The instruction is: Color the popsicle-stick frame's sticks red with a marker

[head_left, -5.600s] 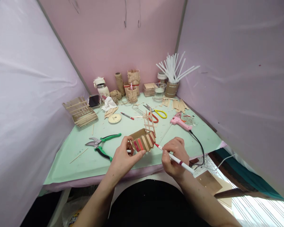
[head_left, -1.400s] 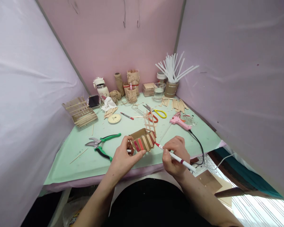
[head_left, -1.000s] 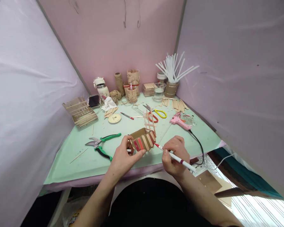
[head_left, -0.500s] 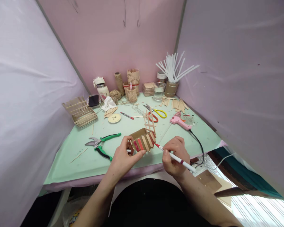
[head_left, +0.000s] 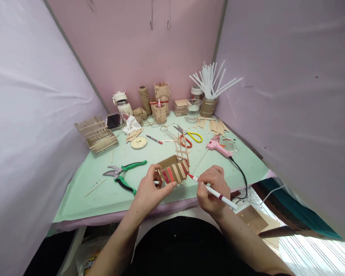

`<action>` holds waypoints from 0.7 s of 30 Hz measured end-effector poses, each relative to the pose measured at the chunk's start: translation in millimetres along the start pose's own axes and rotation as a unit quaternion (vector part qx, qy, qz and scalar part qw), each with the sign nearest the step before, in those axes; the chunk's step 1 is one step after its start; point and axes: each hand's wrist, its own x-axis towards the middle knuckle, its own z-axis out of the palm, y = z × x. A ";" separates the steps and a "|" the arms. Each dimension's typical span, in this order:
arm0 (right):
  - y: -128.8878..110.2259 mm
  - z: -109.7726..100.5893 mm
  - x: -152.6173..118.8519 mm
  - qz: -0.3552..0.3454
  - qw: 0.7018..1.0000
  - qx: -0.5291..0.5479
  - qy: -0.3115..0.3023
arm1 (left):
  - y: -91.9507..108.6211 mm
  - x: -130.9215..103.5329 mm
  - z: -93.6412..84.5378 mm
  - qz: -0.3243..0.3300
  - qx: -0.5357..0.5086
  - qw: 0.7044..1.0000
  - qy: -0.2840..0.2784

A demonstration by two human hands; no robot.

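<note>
A small cardboard box [head_left: 176, 173] with craft sticks glued along its side is tilted above the table's front. Some of its sticks are coloured red and dark pink, others are bare wood. My left hand [head_left: 152, 186] grips the box at its left end, thumb along the lower edge; a white piece, perhaps a marker cap, shows among its fingers. A ladder-like frame of thin sticks [head_left: 182, 151] rises at the box's right end. Pinched in my right hand [head_left: 214, 188] is a white marker [head_left: 222, 198], its red tip at the rightmost stick.
Green-handled pruning shears [head_left: 122, 174] lie open at left. Scissors [head_left: 189, 138] and a pink glue gun [head_left: 218, 147], its cord off the right edge, lie beyond the hands. A water cup [head_left: 193, 111], loose craft sticks [head_left: 218, 126] and a slatted wooden piece [head_left: 99, 136] stand farther back.
The rightmost stick on the box shows more red than before. Both hands keep nearly the same place, and the view has shifted slightly.
</note>
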 end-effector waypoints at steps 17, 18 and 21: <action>1.2 0.1 -2.2 0.003 1.000 -0.004 0.002 | -0.2 -0.9 0.1 -0.008 -0.001 1.000 -0.005; 1.4 0.1 -2.5 0.005 1.000 -0.004 0.003 | -0.1 -1.1 0.0 -0.008 -0.001 1.000 -0.007; 1.8 -0.1 -3.0 0.005 1.000 -0.004 0.002 | 0.1 -1.6 0.0 -0.006 0.000 1.000 -0.006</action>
